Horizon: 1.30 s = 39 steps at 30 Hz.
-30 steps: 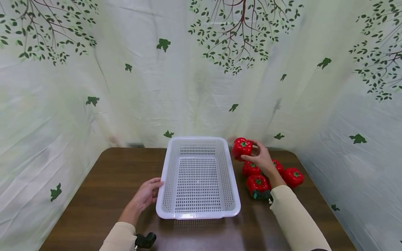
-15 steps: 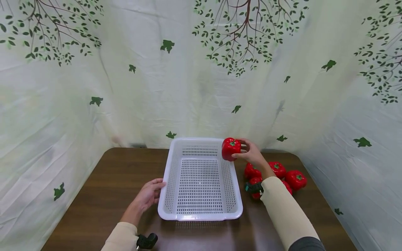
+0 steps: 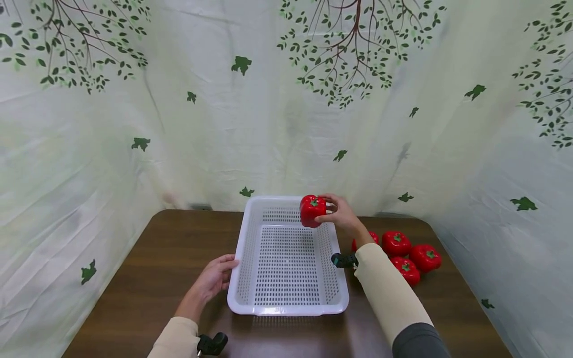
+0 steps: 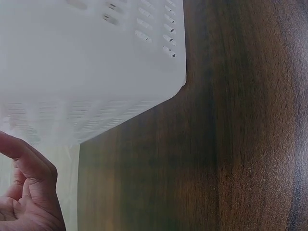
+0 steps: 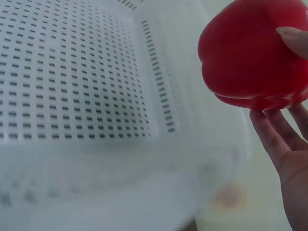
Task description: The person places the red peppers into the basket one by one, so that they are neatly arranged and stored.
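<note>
A red bell pepper (image 3: 311,212) with a green stem is gripped in my right hand (image 3: 337,211), thumb on one side and fingers on the other. It is held over the far right part of a white perforated plastic basket (image 3: 286,310). In the right wrist view the bell pepper (image 5: 255,53) shows its smooth side, with the basket floor (image 5: 57,72) below. My left hand (image 3: 215,278) holds the basket's left rim; its bent fingers (image 4: 36,178) show at the basket wall in the left wrist view.
Several more red bell peppers (image 3: 396,243) sit to the right of the basket, one of them partly behind the right forearm. All stand on a dark brown wooden table (image 3: 188,238). A pale curtain (image 3: 286,124) with leaf prints hangs behind it.
My right hand has carried the bell pepper leftward, from beside the basket's right rim to over its inside. My left hand stays at the left rim.
</note>
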Motion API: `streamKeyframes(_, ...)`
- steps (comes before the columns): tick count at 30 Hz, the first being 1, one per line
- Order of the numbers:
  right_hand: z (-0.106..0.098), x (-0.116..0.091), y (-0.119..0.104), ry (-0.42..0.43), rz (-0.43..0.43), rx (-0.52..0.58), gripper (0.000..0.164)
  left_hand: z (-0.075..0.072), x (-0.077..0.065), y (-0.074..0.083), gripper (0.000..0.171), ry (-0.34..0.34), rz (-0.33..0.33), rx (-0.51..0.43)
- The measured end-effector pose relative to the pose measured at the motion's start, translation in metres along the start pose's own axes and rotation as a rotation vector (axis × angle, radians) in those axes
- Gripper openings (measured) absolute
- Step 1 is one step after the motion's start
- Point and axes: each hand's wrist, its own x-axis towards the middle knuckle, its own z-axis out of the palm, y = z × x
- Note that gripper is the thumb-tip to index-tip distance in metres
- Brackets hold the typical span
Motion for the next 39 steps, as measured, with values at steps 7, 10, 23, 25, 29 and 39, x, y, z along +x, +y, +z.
streamKeyframes(7,0.024,0.015,0.007,-0.032,0.006,0.05,0.075,0.0,0.0,0.0,0.028,0.003,0.002,0.005)
streamKeyframes(10,0.036,0.019,0.008,-0.039,0.024,0.08,0.073,0.0,-0.001,0.0,0.029,0.005,0.002,0.01)
streamKeyframes(23,0.08,0.041,0.013,-0.023,0.089,0.067,0.069,-0.001,-0.002,-0.002,0.021,-0.022,0.003,-0.015)
streamKeyframes(25,0.086,0.043,0.015,-0.014,0.102,0.055,0.069,-0.002,-0.002,-0.002,0.022,-0.019,0.003,-0.017)
streamKeyframes(29,0.098,0.047,0.018,0.003,0.142,0.05,0.069,-0.002,-0.002,-0.004,0.026,-0.011,0.006,-0.01)
streamKeyframes(39,0.124,0.053,0.028,0.053,0.194,0.098,0.069,-0.003,-0.002,-0.006,0.029,0.004,0.011,-0.002)
